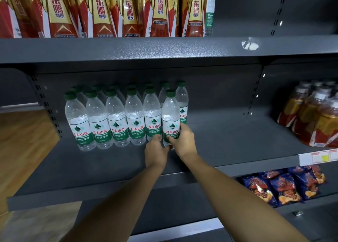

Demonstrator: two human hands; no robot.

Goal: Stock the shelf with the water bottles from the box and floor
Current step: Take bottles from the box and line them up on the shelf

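Several clear water bottles [117, 121] with green caps and green-white labels stand in rows on the left half of the dark grey middle shelf [228, 137]. One more water bottle [171, 113] stands upright at the right end of the front row. My left hand [155, 150] grips its base from the left and my right hand [183, 141] grips it from the right. Another bottle [182, 99] stands just behind it. The box and the floor bottles are out of view.
Red-gold drink packs [102, 11] fill the upper shelf. A shrink-wrapped pack of amber drinks [311, 113] sits at the right end of the middle shelf. Blue snack bags [281, 185] lie on the shelf below. Wood flooring [23, 146] shows at left.
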